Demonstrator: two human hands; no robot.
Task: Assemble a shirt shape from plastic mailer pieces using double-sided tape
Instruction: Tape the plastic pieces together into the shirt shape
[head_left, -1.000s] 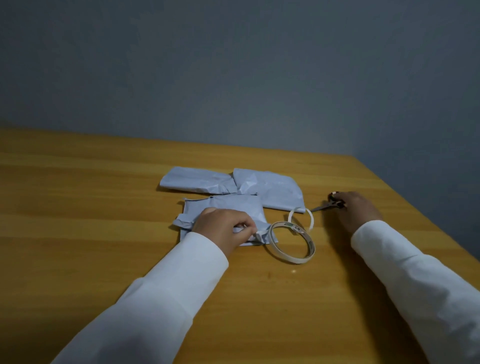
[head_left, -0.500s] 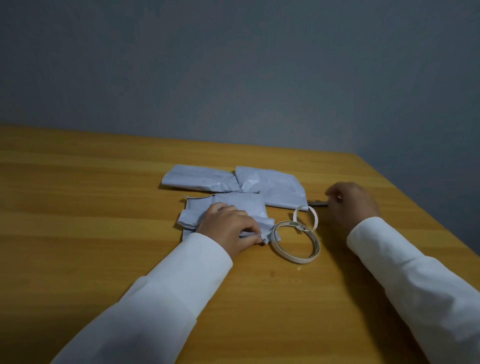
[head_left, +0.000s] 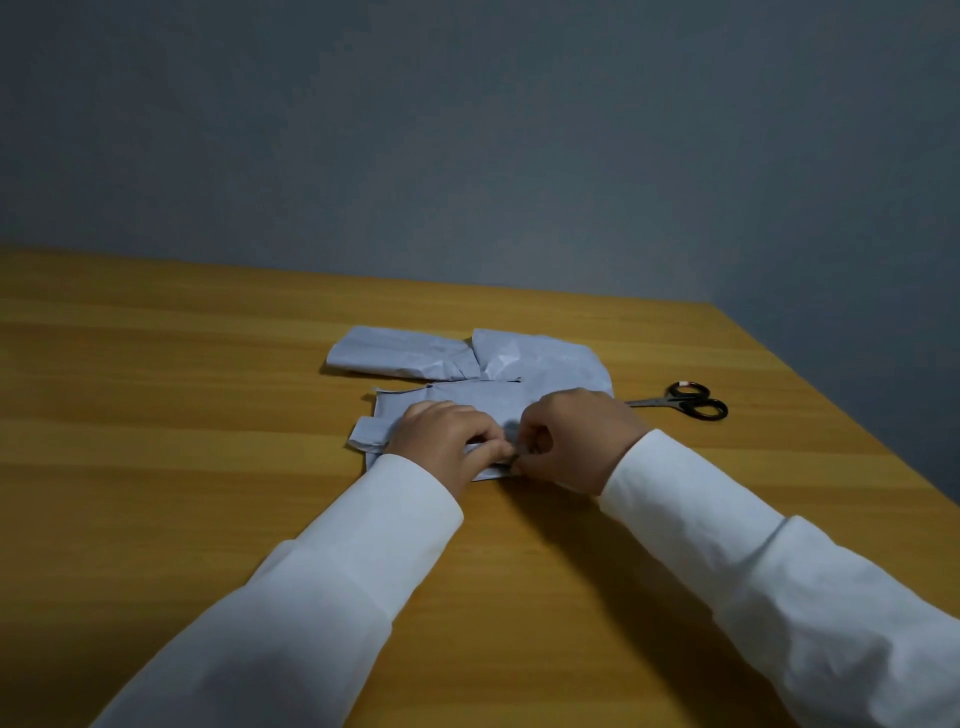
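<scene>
Three pale grey plastic mailer pieces lie on the wooden table (head_left: 197, 426). Two of them lie side by side at the back, one on the left (head_left: 395, 356) and one on the right (head_left: 543, 358). The third, nearer mailer piece (head_left: 467, 399) lies under both hands. My left hand (head_left: 444, 441) rests on it with its fingertips pinching its near right edge. My right hand (head_left: 571, 441) is curled, thumb and forefinger pinching at the same spot. Whether tape is between the fingers is hidden. No tape roll shows.
Black-handled scissors (head_left: 685, 402) lie on the table to the right of my right hand, blades pointing left. The table's right edge runs diagonally just beyond them. A grey wall stands behind the table.
My right hand let go of the scissors, which now lie on the table, and moved left to meet my left hand at the near piece's corner. The tape roll is out of sight.
</scene>
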